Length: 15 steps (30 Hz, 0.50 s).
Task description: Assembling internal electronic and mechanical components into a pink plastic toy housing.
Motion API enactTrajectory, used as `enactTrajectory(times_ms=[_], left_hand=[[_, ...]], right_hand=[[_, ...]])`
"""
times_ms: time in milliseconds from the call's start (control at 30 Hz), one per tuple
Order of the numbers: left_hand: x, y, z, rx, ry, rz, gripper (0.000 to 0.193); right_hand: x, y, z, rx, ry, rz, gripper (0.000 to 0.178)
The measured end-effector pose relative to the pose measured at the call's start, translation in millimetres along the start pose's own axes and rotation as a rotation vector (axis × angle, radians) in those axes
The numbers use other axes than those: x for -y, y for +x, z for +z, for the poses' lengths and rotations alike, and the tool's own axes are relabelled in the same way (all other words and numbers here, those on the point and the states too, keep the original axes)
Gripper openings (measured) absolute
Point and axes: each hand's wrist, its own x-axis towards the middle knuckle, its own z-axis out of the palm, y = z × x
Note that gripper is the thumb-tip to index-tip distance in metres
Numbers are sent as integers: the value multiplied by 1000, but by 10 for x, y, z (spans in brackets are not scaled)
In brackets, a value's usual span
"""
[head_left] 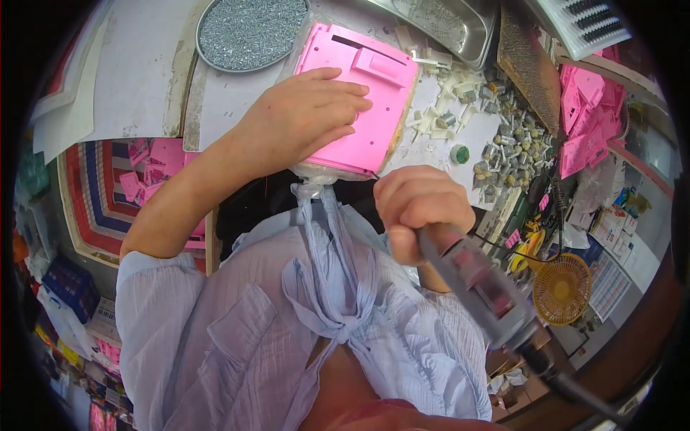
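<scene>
A flat pink plastic panel [384,126] lies on a padded, plastic-wrapped base at the table's near edge. It has a dark slot, a raised block and several small holes. My left hand [309,111] rests flat over the panel's left half, fingers stretched out. Wrapped round a grey corded electric screwdriver [489,287] is my right hand [424,205]. The tool slants, its body toward the lower right and its thin bit at the panel's near right corner. Whether a screw sits under the bit is too small to tell.
A round dish of small screws [251,36] stands behind the panel, with a metal tray [471,32] beyond to the right. White plastic pieces [445,93] and small metallic-looking parts [510,151] lie loose at right. Pink parts fill a left compartment [90,194]. A yellow fan [563,287] is lower right.
</scene>
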Motion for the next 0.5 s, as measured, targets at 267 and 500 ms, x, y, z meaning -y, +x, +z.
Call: enactTrajectory(times_ms=[267, 500], left_hand=[[20, -4, 38, 15, -29, -30, 23], [19, -1, 50, 12, -44, -46, 24]], right_hand=[[-33, 281, -118, -56, 228, -123, 19], [-232, 355, -38, 7, 61, -73, 21]])
